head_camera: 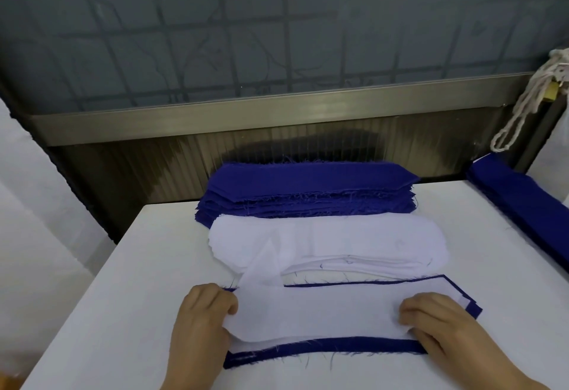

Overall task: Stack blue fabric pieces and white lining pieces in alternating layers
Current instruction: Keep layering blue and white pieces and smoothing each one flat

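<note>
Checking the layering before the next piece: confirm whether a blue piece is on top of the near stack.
No: a white lining piece lies on top there under both hands, with the blue fabric piece showing only round its edges.

Two hands are seen: left hand (204, 312) at 7 o'clock, right hand (437, 322) at 5. Three blue fabric stacks (308, 192) and one white lining pile (326, 243) are counted; sheets within are too many to tell.
</note>
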Demonstrator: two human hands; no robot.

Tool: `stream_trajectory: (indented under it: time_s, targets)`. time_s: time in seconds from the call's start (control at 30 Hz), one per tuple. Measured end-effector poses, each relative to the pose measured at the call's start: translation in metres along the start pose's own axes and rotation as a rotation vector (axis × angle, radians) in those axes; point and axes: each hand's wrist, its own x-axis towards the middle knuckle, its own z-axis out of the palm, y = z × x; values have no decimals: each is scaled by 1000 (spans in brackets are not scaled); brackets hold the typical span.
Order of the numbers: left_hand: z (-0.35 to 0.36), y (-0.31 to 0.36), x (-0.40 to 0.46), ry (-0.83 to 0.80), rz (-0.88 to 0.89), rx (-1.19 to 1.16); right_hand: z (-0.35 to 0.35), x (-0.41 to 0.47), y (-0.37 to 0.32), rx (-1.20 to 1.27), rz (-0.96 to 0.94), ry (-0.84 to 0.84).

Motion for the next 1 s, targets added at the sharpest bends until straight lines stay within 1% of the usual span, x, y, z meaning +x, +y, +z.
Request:
stream_trajectory:
  time_s: [0.1,0.23,0.37,0.43,0.53,0.6,0.73,0.83,0.9,1.0]
  targets:
    - [-2,1,-1,21,-33,-1,1,0,-2,-2,-5,-4]
    - [3,2,-6,-3,-55,-17,1,-2,0,32,-4,-10]
    - [6,-3,-7,15,-129,-46,1,-4,-1,61,28,-44]
    - [4,-4,-6,47,-115,-57,0,-4,-1,75,55,-57]
    - [-2,1,-3,117,-25,-67,-4,-2,-5,94,90,-75]
    - [-5,4,-2,146,5,-73,-5,0,-6,88,100,-70]
    - [-2,8,-7,176,-55,-155,-9,1,-7,122,120,-99]
    - [-5,8,-3,284,-195,-195,-8,0,-8,123,135,-119]
    - [-12,5,0,385,-278,-140,-10,-1,-6,116,148,-133]
    - [-18,3,-5,478,-287,-98,-7,-5,-4,117,241,-210]
